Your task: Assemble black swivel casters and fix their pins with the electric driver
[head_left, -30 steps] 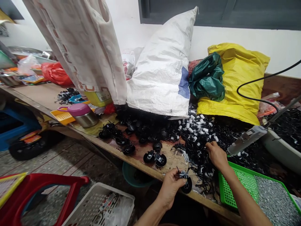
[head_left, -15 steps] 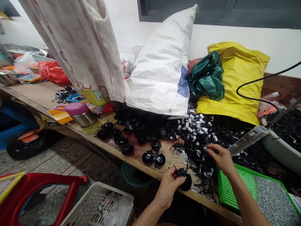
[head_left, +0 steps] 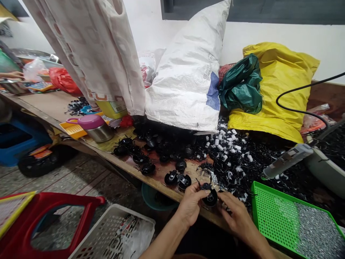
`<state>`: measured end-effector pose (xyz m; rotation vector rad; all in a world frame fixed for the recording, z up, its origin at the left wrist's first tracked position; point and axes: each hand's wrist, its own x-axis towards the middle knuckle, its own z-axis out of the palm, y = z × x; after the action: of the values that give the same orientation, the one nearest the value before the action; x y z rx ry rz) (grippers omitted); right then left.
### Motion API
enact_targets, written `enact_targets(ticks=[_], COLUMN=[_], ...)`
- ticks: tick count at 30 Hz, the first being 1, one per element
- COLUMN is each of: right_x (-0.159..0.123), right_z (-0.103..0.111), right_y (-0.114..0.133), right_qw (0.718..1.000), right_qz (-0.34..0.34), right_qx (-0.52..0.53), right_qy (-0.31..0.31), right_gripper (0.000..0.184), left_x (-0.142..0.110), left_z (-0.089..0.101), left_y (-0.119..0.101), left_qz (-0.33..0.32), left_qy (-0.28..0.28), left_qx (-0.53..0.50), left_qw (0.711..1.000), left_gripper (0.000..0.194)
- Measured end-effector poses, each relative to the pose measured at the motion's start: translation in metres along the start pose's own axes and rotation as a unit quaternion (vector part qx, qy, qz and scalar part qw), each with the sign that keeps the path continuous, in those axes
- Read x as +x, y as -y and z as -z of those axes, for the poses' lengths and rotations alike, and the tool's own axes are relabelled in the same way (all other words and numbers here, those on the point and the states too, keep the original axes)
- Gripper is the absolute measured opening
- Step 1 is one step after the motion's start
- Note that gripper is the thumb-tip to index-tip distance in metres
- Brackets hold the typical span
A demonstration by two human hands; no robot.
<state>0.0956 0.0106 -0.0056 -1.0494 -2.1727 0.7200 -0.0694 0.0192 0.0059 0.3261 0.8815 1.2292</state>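
Note:
My left hand (head_left: 192, 205) pinches a black assembly with a round disc (head_left: 210, 198) and thin levers, over the table's front edge. Close against its right side is my right hand (head_left: 235, 213), fingers bent together; what they hold, if anything, is hidden. Two similar assemblies with grey tops (head_left: 178, 178) lie just left of the hands. Beyond the hands spreads a heap of small black parts (head_left: 229, 180), with small white plastic pieces (head_left: 220, 146) scattered over it. Some thin silvery pins (head_left: 212, 176) lie at the heap's near edge.
A green perforated tray (head_left: 280, 216) with small metal pieces (head_left: 319, 226) stands at the right, below a grey handheld tool (head_left: 288, 160). White (head_left: 185, 82) and yellow (head_left: 280, 90) sacks line the back. More black assemblies (head_left: 147, 167) and a purple-lidded flask (head_left: 95, 127) stand left. A white basket (head_left: 113, 226) is below.
My right hand has come from the heap, where it pinched a small white piece, back to the black assembly. My left hand still holds the assembly. The view has shifted slightly.

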Motion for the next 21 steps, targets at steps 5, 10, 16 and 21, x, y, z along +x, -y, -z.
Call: enact_targets(ticks=[5,10,16,21], right_x=[-0.003,0.002,0.002,0.002], right_z=[-0.011,0.002,-0.007,-0.006], right_y=[-0.019,-0.001,0.02,0.022], right_qw=[0.985,0.984,0.982,0.966], right_qz=[0.029,-0.019,0.106,0.163], right_qx=[-0.124,-0.049,-0.047,-0.1], right_qy=[-0.115,-0.169,-0.149,-0.174], right_gripper=[0.03,0.017,0.032,0.036], left_x=[-0.001,-0.002,-0.001,-0.003], left_z=[0.003,0.006,0.004,0.004], left_y=[-0.001,-0.001,0.002,-0.002], left_qz=[0.005,0.039,0.096,0.133], left_qy=[0.016,-0.001,0.042,0.047], left_qx=[0.009,0.019,0.005,0.018], left_qw=[1.0,0.999,0.995,0.99], left_gripper=[0.021,0.021,0.023,0.024])
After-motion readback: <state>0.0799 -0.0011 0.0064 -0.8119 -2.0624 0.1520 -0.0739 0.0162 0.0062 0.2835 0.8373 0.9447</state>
